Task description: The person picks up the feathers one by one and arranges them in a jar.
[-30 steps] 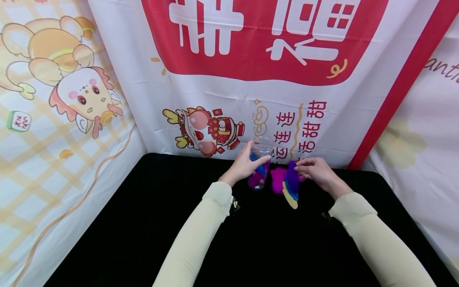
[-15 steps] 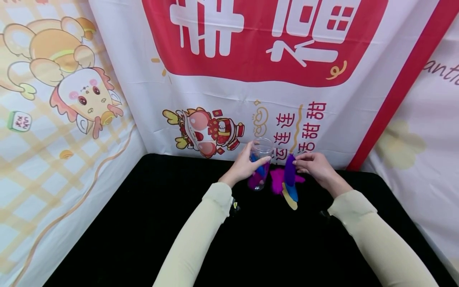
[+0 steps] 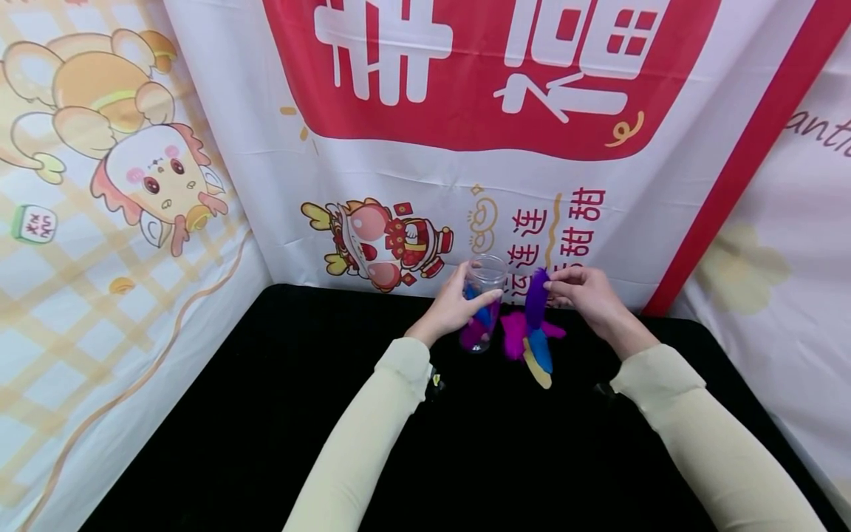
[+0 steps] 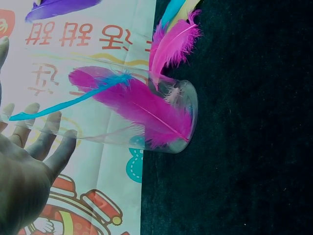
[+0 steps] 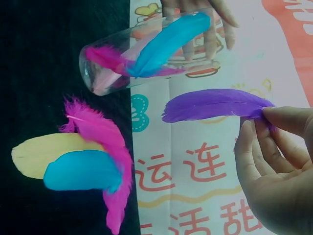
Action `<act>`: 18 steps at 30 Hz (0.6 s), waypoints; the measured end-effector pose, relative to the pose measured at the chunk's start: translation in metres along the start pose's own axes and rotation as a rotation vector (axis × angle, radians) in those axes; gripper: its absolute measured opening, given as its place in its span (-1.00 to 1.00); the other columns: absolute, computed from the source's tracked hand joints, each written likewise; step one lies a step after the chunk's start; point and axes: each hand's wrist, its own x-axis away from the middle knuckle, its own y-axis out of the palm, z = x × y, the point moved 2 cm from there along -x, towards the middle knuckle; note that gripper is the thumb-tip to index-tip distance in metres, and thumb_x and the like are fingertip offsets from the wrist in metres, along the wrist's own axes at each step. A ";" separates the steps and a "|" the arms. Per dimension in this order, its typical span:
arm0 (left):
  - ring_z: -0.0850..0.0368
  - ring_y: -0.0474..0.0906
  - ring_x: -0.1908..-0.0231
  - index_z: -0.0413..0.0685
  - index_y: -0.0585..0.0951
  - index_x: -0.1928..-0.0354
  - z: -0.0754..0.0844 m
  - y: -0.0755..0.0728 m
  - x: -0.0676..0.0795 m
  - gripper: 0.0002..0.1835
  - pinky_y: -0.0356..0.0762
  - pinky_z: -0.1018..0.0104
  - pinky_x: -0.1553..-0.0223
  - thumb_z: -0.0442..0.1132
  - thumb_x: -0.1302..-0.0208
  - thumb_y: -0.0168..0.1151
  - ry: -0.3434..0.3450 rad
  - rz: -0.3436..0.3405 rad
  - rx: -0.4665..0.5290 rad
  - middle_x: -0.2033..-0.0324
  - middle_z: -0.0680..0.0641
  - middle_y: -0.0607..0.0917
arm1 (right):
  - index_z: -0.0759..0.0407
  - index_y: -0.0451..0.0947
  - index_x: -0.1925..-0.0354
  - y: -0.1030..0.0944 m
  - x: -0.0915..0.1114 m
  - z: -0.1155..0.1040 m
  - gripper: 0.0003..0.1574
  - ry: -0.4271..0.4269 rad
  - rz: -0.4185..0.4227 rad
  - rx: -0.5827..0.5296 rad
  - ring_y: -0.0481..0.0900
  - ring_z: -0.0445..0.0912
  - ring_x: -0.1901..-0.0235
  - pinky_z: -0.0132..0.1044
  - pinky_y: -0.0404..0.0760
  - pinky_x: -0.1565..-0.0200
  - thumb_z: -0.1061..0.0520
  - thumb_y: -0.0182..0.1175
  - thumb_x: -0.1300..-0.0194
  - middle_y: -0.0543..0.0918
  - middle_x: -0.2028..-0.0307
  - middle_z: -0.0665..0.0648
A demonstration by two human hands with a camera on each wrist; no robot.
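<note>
My left hand (image 3: 452, 304) grips a tall clear cup (image 3: 490, 267) standing upright near the back edge of the table. Inside the cup are a blue feather (image 5: 171, 44), a magenta feather (image 4: 139, 105) and a pale pink one (image 5: 104, 79). Thumb and fingers of my right hand (image 5: 276, 164) pinch a purple feather (image 5: 210, 104) by one end, and it hangs down to the right of the cup. Below it on the table lie magenta feathers (image 5: 98, 126), a blue feather (image 5: 83, 170) and a yellow feather (image 5: 32, 155), overlapping.
The black table (image 3: 279, 414) reaches back to a white cloth wall (image 3: 279, 222) printed in red. Patterned cloth (image 3: 73, 310) closes off the left side, and more pale cloth (image 3: 784, 332) the right.
My right hand has raised the purple feather up off the loose feathers, so more of the blue one shows beneath. The left hand and cup have stayed in place.
</note>
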 end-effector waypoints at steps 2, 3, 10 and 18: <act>-0.03 0.38 -0.28 0.14 0.19 -0.55 0.000 0.000 0.000 -0.10 0.39 -0.11 -0.30 0.31 -0.31 0.30 0.002 -0.002 0.003 -0.38 -0.13 0.37 | 0.43 0.50 -0.11 -0.001 0.001 -0.003 -0.60 -0.002 0.006 0.006 0.70 -0.20 0.29 -0.28 0.70 0.08 0.16 0.25 -0.47 0.69 0.21 -0.10; -0.04 0.38 -0.29 0.15 0.19 -0.55 0.000 0.000 0.000 -0.10 0.38 -0.11 -0.30 0.31 -0.31 0.30 0.002 -0.003 0.004 -0.38 -0.13 0.37 | 0.43 0.51 -0.10 -0.001 0.001 -0.005 -0.60 -0.006 0.009 0.011 0.70 -0.21 0.29 -0.32 0.69 0.11 0.15 0.26 -0.47 0.71 0.23 -0.12; -0.03 0.39 -0.26 0.15 0.19 -0.55 0.000 0.000 0.000 -0.12 0.40 -0.10 -0.28 0.29 -0.33 0.30 0.002 0.001 -0.002 -0.36 -0.09 0.38 | 0.40 0.58 -0.02 0.001 0.001 -0.016 -0.65 -0.063 0.054 -0.035 0.69 -0.21 0.24 -0.39 0.69 0.15 0.16 0.32 -0.42 0.74 0.30 -0.11; 0.03 0.43 -0.19 0.24 0.21 -0.52 0.001 0.000 0.000 -0.15 0.43 -0.07 -0.24 0.31 -0.31 0.30 0.001 0.004 -0.019 -0.32 -0.05 0.40 | 0.32 0.66 0.07 0.004 0.002 -0.029 -0.77 -0.104 0.081 -0.100 0.70 -0.18 0.24 -0.30 0.72 0.13 0.19 0.35 -0.39 0.74 0.25 -0.05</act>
